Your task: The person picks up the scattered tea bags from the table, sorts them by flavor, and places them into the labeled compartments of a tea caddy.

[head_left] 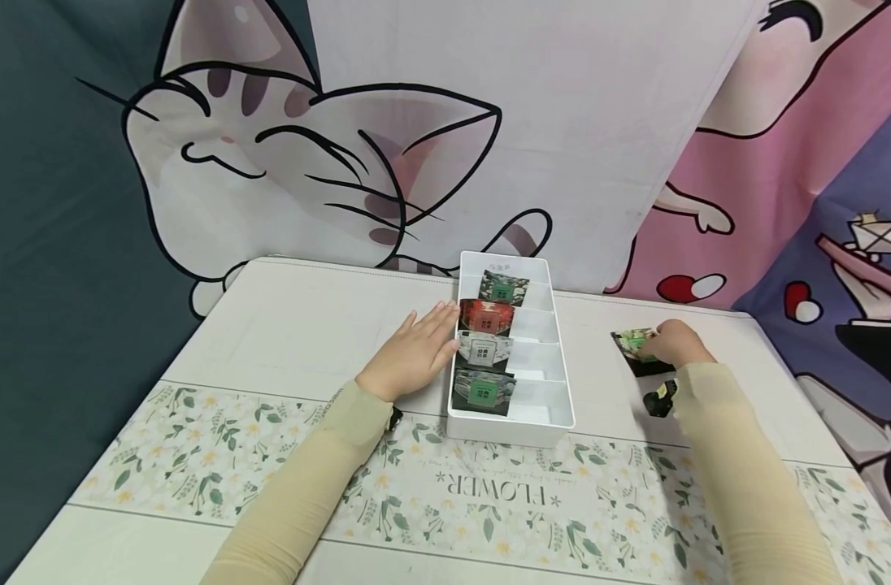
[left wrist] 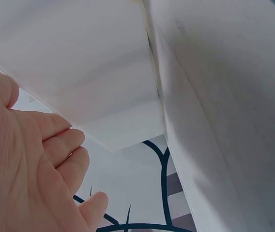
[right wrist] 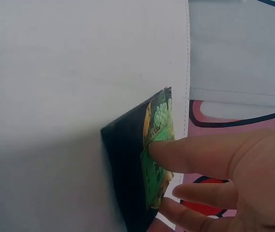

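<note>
A long white divided box [head_left: 528,439] stands on the table, with several dark tea sachets along its left side. Among them are a red-labelled tea sachet [head_left: 487,322], a grey-labelled one [head_left: 484,352] and a green-labelled one [head_left: 484,393] at the near end. My left hand [head_left: 414,357] touches the box's left wall with fairly straight fingers; the left wrist view shows its fingertips at the white wall. To the right of the box, my right hand [head_left: 678,344] pinches a black tea sachet [right wrist: 154,164] with a green label, thumb on its front. The sachet tilts at the tabletop.
A black band with a small yellow-marked unit [head_left: 661,398] sits at the right wrist. The white table [head_left: 328,317] has a flower-printed strip [head_left: 489,504] across its front. Behind hangs a cloth [head_left: 562,122] with cartoon cats.
</note>
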### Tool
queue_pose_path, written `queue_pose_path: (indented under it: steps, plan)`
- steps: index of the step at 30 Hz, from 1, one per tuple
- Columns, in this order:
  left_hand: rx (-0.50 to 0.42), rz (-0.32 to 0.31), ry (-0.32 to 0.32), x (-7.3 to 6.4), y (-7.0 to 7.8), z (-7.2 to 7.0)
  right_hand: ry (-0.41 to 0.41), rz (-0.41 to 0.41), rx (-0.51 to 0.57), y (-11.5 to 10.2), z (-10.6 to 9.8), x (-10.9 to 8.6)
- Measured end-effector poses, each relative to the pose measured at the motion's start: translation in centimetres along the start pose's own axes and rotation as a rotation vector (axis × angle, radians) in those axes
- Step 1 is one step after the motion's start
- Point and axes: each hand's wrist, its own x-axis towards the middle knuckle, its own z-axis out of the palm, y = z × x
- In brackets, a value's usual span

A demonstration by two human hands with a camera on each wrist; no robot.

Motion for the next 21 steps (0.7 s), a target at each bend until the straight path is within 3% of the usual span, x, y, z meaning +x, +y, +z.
queue_pose_path:
  steps: [16,21]
  plan:
    - [-0.006,-0.002,-0.005,0.0,0.0,0.0,0.016,0.006,0.048,1.3,0.1,0.0]
    - [0.001,-0.004,0.0,0.0,0.0,0.1,0.013,-0.028,0.072,1.6,0.0,0.0]
